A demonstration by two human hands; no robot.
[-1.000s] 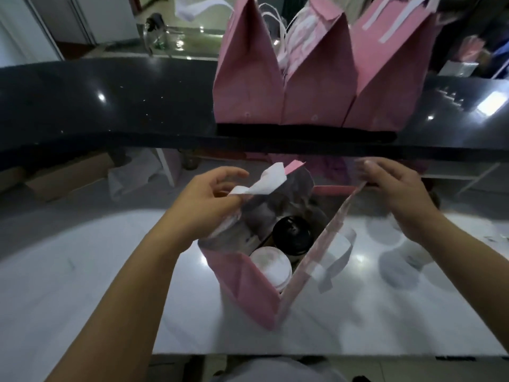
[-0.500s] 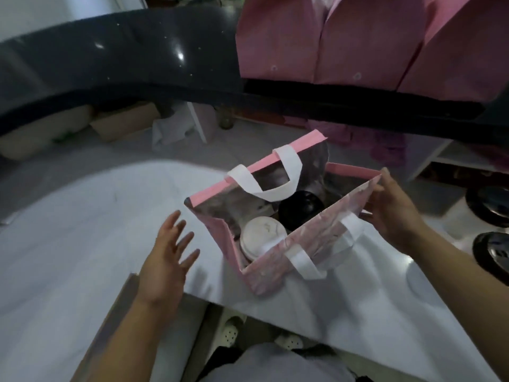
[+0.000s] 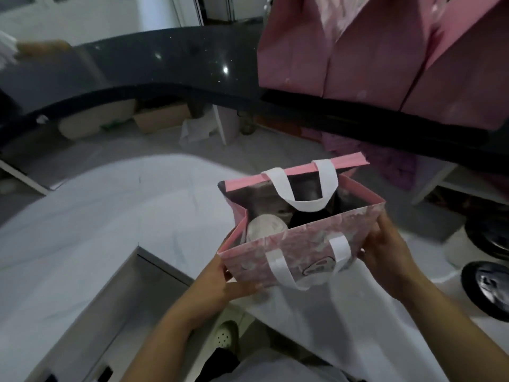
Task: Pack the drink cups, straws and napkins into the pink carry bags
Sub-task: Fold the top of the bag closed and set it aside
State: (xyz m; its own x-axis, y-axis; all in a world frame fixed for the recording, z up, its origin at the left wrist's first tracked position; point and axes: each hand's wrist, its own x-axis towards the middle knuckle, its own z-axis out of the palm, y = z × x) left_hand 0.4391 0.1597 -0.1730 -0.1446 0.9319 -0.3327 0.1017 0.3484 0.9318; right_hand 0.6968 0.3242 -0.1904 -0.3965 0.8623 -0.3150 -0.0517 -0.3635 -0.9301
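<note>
Bag (image 3: 303,252): at table (image 3: 110,216) edge, cups (image 3: 264,227) inside.
Left hand (image 3: 231,282): grip on its bottom corner.
Right hand (image 3: 385,252): grip pinching its right rim.
Handling: soft walls, so I'd support the base.

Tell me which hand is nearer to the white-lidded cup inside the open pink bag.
Left. The left hand holds the open pink bag at its near corner, just below the white-lidded cup; the right hand grips the bag's opposite end.
</note>
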